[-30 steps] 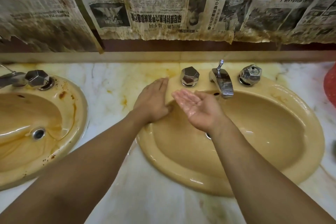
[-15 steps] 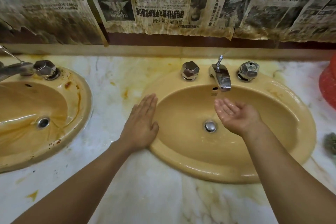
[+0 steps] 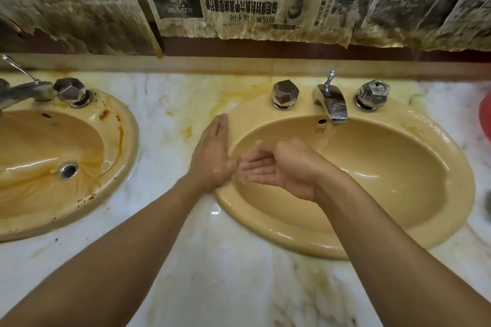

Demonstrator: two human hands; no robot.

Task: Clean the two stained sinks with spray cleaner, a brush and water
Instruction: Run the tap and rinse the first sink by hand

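Observation:
Two yellow sinks are set in a marble counter. The right sink looks wet and mostly free of stains; a thin stream of water runs from its chrome faucet. My left hand lies flat on that sink's left rim, fingers straight. My right hand is cupped palm-up inside the basin, wet, its fingertips next to my left hand. The left sink carries brown stains on its rim and basin. No spray bottle is in view.
Two faceted chrome knobs flank the right faucet. The left sink's faucet and knob sit at the far left. A red object and a dark scrubby thing show at the right edge. Stained newspaper covers the wall.
My right hand has swung left from under the faucet to my left hand at the rim, cupped with water. My left hand stays flat on the left rim. The view moved closer.

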